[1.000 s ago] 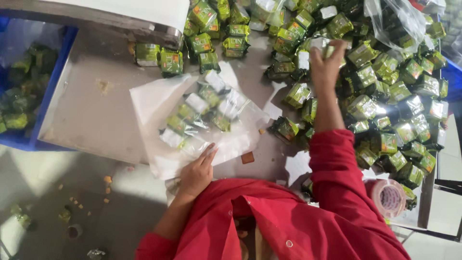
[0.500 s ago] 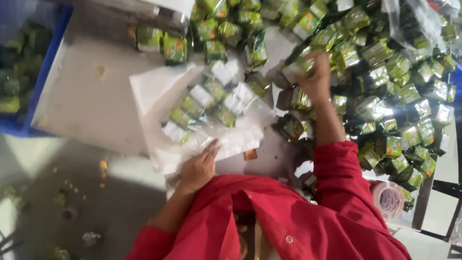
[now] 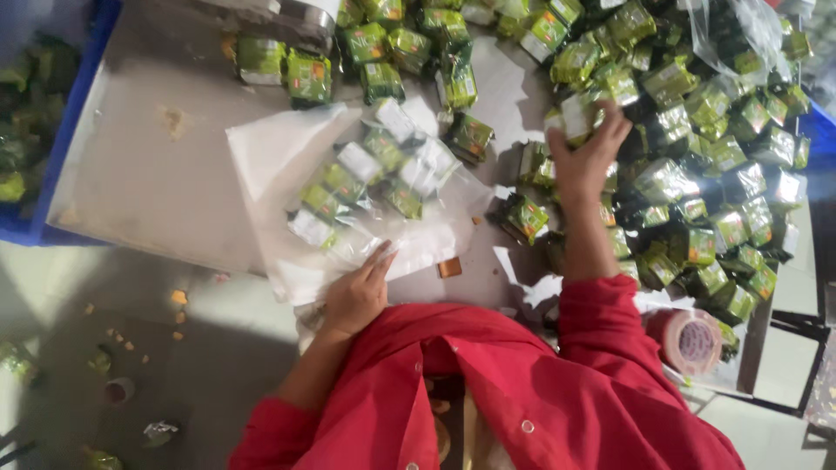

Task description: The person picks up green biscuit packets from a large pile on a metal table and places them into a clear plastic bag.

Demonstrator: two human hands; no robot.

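Nearest the camera, at six o'clock, the person's red garment (image 3: 522, 392) fills the lower frame, and a roll of tape (image 3: 692, 339) sits at four o'clock by the table's near corner, within reach of the right arm. The left hand (image 3: 357, 296) lies at about seven o'clock of centre, palm down, fingers together and flat on the near edge of a clear plastic bag (image 3: 348, 200). Pressed that way it seems to pin the bag so that its mouth stays put on the slippery metal table (image 3: 148, 174). The bag lies flat, partly filled with green and white packets (image 3: 374, 170), which have settled toward its middle.

Farther out, at two o'clock, the right hand (image 3: 588, 148) reaches into the loose heap of green packets (image 3: 697, 174), its fingers curled and clamped on one pale-faced packet (image 3: 576, 113). The heap spreads from twelve to four o'clock, crowding the right side to the table edge.

Open room lies at ten o'clock, where bare metal runs to the left rim; past it a blue bin (image 3: 35, 130) holds more packets. A row of packets (image 3: 348, 61) lines the far side at eleven to twelve o'clock. The floor (image 3: 131, 348) at eight o'clock shows scattered scraps.
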